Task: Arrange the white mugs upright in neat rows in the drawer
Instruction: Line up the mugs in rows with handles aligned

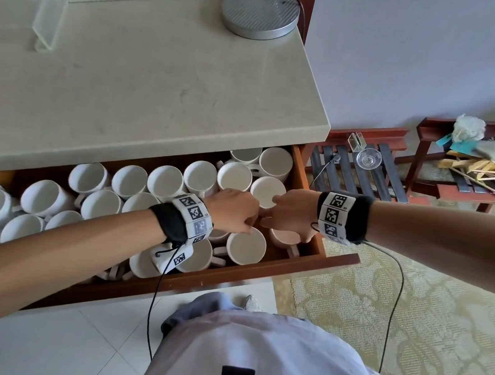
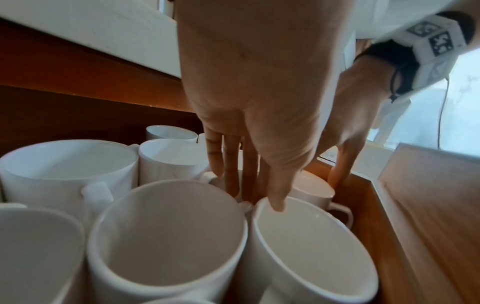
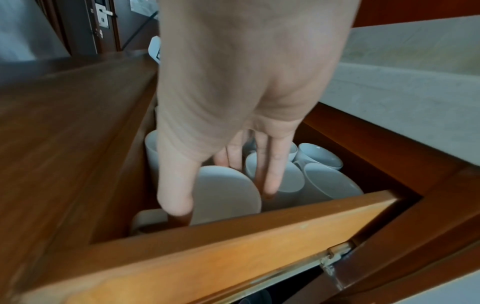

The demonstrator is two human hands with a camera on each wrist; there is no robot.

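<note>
While both hands work the right end of the open drawer (image 1: 319,261), the scene runs left to right as follows.

Left mugs: white mugs (image 1: 41,195) stand mouth-up in rough rows from nine o'clock toward the centre, a few handles poking between them; these already look settled.

Left hand: the left hand (image 1: 232,209) reaches in past centre with fingers (image 2: 231,164) straight and pointing down between mugs, thumb on the rim of the near mug (image 2: 311,242); the grasp is wide and holds nothing, probably nudging that mug into line.

Right hand: the right hand (image 1: 288,210), at about three o'clock, brackets the corner mug (image 3: 223,193) with straight fingers (image 3: 272,170), thumb at its outer wall; not clasped, likely pressing it toward its neighbours.

Mug axis: the long axis of each mug runs vertical, mouths up; the near mug leans slightly.

Back corner: two mugs (image 1: 276,161) at one o'clock sit loosely, apart from the rows.
</note>
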